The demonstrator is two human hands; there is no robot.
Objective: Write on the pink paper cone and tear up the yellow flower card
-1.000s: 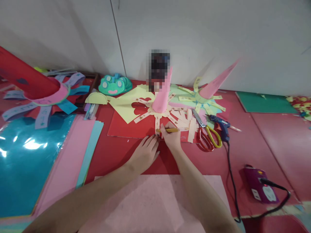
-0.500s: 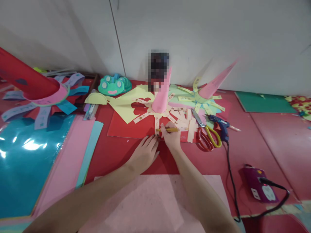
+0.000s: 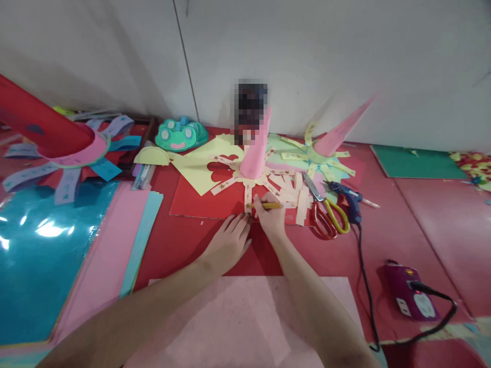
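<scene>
"Pink paper cone [image 3: 254, 156], one, point up. Location?"

"Mid-bench [image 3: 172, 245], on a cream scalloped base with strips radiating all round, partly over a red sheet [image 3: 195, 202]."

"Inscriptions?"

"Front strip [image 3: 248, 192]: two characters, apparently F and t, above a brown star. Other strips: brown characters and stars, too small to read surely."

"Right hand [image 3: 270, 214]?"

"Pinching a yellow pen [image 3: 271, 206] between thumb and fingers, its tip by the star on the front strip."

"Left hand [image 3: 227, 239]?"

"Laid flat, fingers extended and close together, fingertips at the near end of the same strip."

"Items to the right?"

"Loose cream strips [image 3: 303, 204], overlapping; scissors [image 3: 316, 189], one handle red, one yellow; blue glue gun [image 3: 350, 197], corded; purple socket box [image 3: 408, 291], bearing a white label, illegible. Behind the scissors, a second pink cone [image 3: 340, 132] with yellow strips, dark writing, illegible."

"To the left?"

"Green frog cutout [image 3: 177, 139], round white eyes, pink mouth. Further over, a red cone [image 3: 48, 122] with pink collar; its lilac and blue strips carry letters and teal stars, wording unclear."
</scene>
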